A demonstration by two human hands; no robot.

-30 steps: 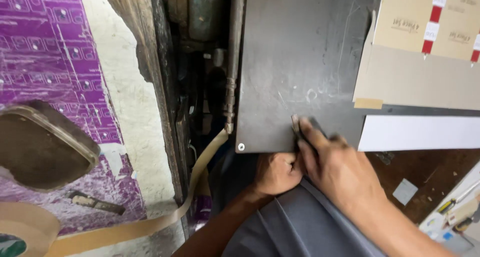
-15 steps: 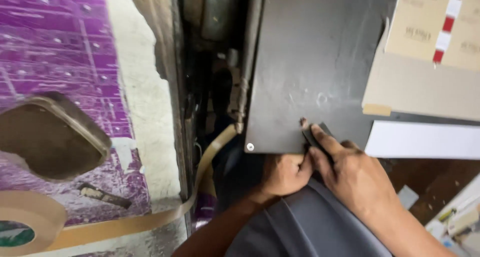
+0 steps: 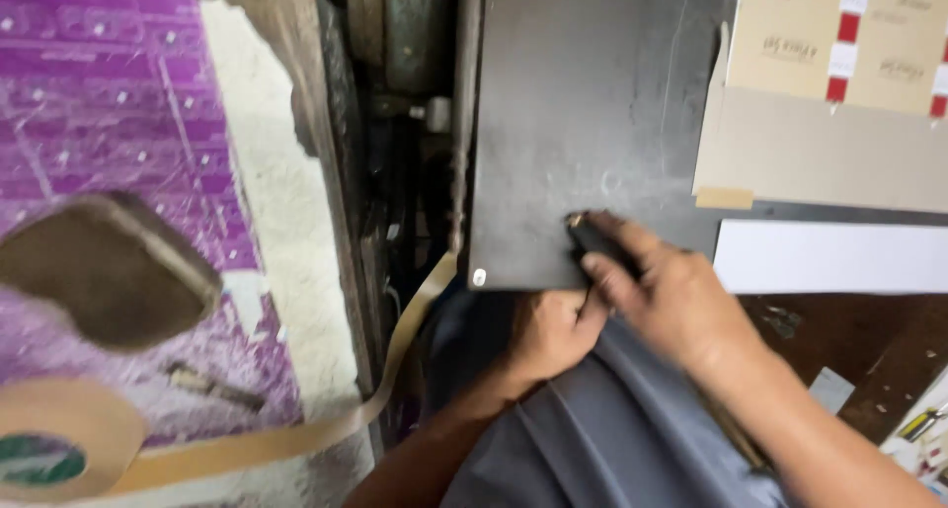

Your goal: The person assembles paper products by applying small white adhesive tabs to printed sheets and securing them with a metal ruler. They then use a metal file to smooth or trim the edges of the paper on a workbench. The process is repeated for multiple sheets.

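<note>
My right hand [image 3: 671,296] presses a small dark tool [image 3: 595,239] against the near edge of a dark grey metal plate [image 3: 583,123]. Its fingers curl around the tool, whose tip points toward the plate. My left hand [image 3: 548,332] sits just below the plate's near edge, next to the right hand, with its fingers tucked under or against that edge; what it grips is hidden. Grey cloth [image 3: 612,429] on my lap lies under both forearms.
A brown tape roll [image 3: 54,449] lies at the lower left, its strip [image 3: 395,370] running up toward the plate's corner. Purple patterned sheet [image 3: 89,123] and a brown heart-shaped piece [image 3: 99,271] lie left. Cardboard boxes [image 3: 839,83] and white paper [image 3: 829,256] sit right. Dark machinery [image 3: 405,74] fills the gap.
The view has shifted slightly, so the plate and hands sit a little right and lower in the picture. Both hands stay together at the plate's near edge, the right one still on the tool.
</note>
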